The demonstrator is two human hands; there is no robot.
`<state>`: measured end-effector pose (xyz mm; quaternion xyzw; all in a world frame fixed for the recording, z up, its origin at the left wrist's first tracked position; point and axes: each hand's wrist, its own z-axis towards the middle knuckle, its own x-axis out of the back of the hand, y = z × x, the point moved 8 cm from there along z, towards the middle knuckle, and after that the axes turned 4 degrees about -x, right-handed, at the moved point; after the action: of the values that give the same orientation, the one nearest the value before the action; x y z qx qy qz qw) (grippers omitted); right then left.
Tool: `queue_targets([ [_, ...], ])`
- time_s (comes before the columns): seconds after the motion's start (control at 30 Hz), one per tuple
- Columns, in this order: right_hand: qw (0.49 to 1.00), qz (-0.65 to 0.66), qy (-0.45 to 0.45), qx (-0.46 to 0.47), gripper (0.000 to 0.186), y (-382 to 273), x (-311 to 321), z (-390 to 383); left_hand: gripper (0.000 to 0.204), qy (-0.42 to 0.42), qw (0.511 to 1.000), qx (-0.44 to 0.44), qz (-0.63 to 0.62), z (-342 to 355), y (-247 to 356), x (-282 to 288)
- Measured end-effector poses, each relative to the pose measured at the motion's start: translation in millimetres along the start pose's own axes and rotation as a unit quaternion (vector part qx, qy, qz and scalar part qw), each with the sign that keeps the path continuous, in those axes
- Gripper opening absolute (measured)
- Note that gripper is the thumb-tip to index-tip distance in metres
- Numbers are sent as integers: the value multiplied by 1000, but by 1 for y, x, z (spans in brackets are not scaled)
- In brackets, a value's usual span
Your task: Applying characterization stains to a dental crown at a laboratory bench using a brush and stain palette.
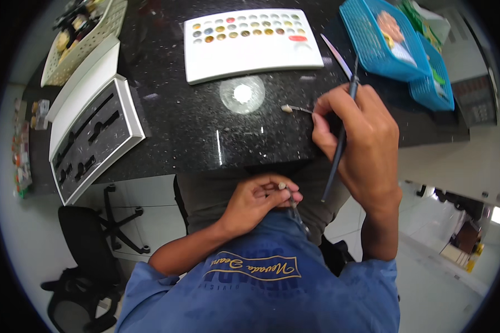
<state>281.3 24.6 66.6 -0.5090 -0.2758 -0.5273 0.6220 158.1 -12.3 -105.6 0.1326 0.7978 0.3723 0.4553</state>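
My right hand is above the dark speckled counter, closed around a slim dark-handled tool like a brush or pen. Its thumb and index fingertip meet the end of a thin metal stem, which has a small cream tooth-shaped piece at its other end. Whether the fingers grip that stem or only touch it is unclear. Over my lap, my left hand is closed around a metal clamp-like tool. A small cream tooth-shaped piece shows at that tool's upper tip, beside the fingers.
Behind the hands lies a white palette with rows of coloured wells; a round glassy disc is before it. A pale tapered tool lies beside blue baskets. At left stand an opened white box and a cream basket.
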Motion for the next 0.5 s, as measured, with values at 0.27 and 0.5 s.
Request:
queue_targets([
  [0.27, 919, 271, 280, -58, 12, 49, 73, -117, 18, -111, 987, 103, -57, 35, -42, -26],
  [0.5, 686, 477, 350, -424, 9, 118, -21, -236, 18, -196, 957, 213, -24, 51, -78, -52],
])
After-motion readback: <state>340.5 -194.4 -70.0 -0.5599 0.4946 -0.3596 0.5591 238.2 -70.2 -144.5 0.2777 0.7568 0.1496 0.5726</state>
